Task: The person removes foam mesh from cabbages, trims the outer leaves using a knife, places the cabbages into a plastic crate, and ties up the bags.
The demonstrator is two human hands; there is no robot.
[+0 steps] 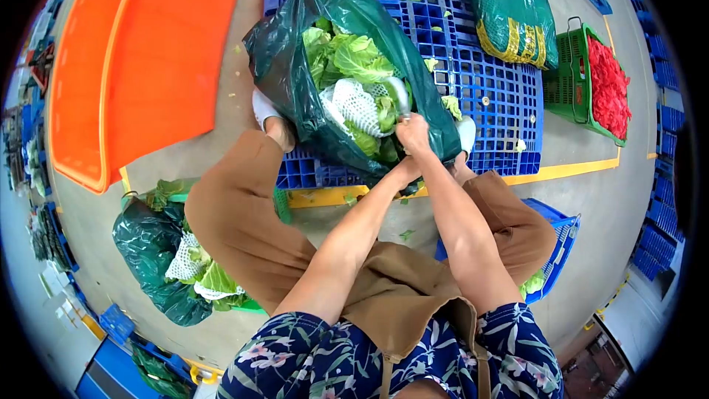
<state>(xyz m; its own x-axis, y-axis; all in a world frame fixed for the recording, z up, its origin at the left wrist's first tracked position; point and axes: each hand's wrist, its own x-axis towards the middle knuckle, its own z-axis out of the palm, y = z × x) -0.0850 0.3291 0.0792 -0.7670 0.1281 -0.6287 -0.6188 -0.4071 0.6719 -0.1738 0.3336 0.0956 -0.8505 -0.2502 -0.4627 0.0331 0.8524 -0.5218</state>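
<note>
One opened bag: dark green, glossy plastic sack (277,66), creased and stretched wide, standing on the near part of the pallet between the person's feet.
Leaves inside: pale green cabbage (360,59), ruffled and veined – some of it wrapped in white foam netting (354,103).
Right hand (413,134): fingers clenched at the lower end of a curved, shiny object (399,92), over the near side of the opening.
Left hand (405,172): at the sack's near edge, just below the right; its fingers are too hidden to tell their grip.
Pallet: blue plastic grid (487,114), strewn with leaf scraps.
Behind the pallet's near part: a filled green bag (509,0) with yellow print.
Floor: grey (244,103), with yellow lines.
Left side: large orange bin (166,59); nearer, another green bag (151,251) with netted cabbage.
Right side: green crate (565,77) of red material (608,89); nearer, a blue basket (557,251).
</note>
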